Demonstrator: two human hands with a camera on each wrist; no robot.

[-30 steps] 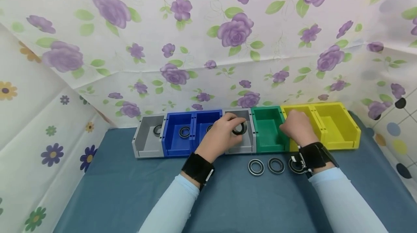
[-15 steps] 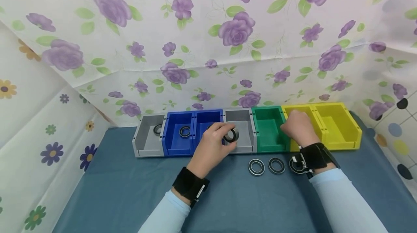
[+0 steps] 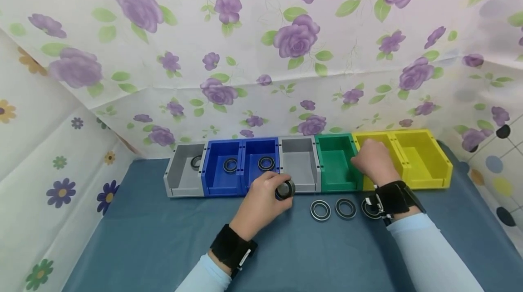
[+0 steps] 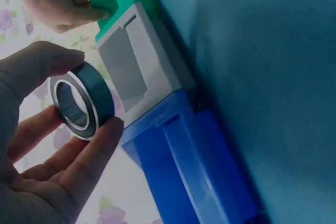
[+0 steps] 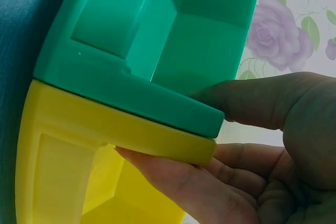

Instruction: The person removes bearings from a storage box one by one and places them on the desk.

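My left hand [image 3: 261, 201] pinches a ball bearing [image 4: 84, 100], a dark ring with bright metal edges, between thumb and fingertips. In the head view it is in front of the right grey bin [image 3: 297, 165], over that bin's front edge. My right hand [image 3: 376, 160] grips the adjoining walls of the green bin [image 5: 131, 95] and a yellow bin [image 5: 121, 124]. Its thumb lies on the green side and its fingers on the yellow side. Three more bearings lie on the cloth in front of these bins, among them a bearing [image 3: 320, 210]; the rightmost is partly behind the right wrist.
The bins stand in one row against a flowered curtain [image 3: 245, 56]. Single bearings lie in the left grey bin [image 3: 180, 169], the left blue bin [image 3: 216, 151] and the right blue bin [image 3: 261, 149]. Blue cloth [image 3: 163, 246] covers the table.
My left hand has brought the bearing left and toward me, from over the right grey bin to its front edge. The bearing in the right blue bin now shows fully. My right hand stays put.
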